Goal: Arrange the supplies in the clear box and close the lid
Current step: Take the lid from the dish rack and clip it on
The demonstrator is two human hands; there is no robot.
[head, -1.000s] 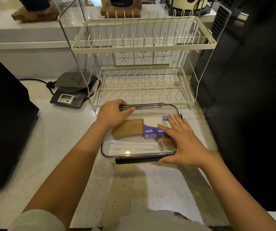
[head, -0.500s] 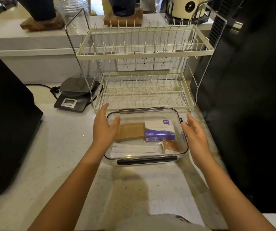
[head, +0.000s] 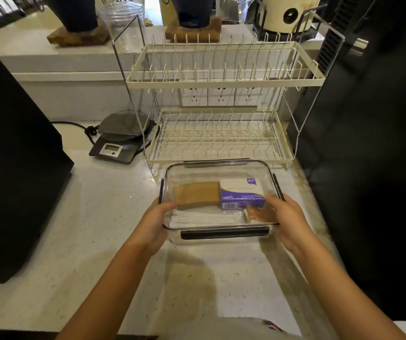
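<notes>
**Lid on, hands at the near corners: the closing step**

The box (head: 218,200) sits at the centre of the frame on the pale surface (head: 99,217), just in front of the lower tier of the rack (head: 218,136). Its clear lid (head: 211,171) lies over the rim, and the supplies show through it: a brown sleeve (head: 197,193) at left of centre, a purple-and-white carton (head: 242,195) to its right, white wrapped packets (head: 202,218) along the near side, and a small brown sachet (head: 261,213) in the near right corner.

The left hand (head: 155,224) grasps the near left corner, thumb over the lid edge and fingers down the side. The right hand (head: 286,217) grasps the near right corner the same way, thumb on top of the lid.

By the look of it, arranging is finished and the work now is sealing. The dark latch (head: 225,233) along the near edge appears to lie flat against the wall, but whether it has caught cannot be told from here. The side flaps, at left (head: 162,190) and right (head: 277,186), look raised or only partly down.

The next move likely calls for pressing the lid evenly down at both corners, then folding each side flap down until it grips the rim. The far flap (head: 209,163) by the rack would need checking too, with the box held steady so it does not slide into the rack.
</notes>
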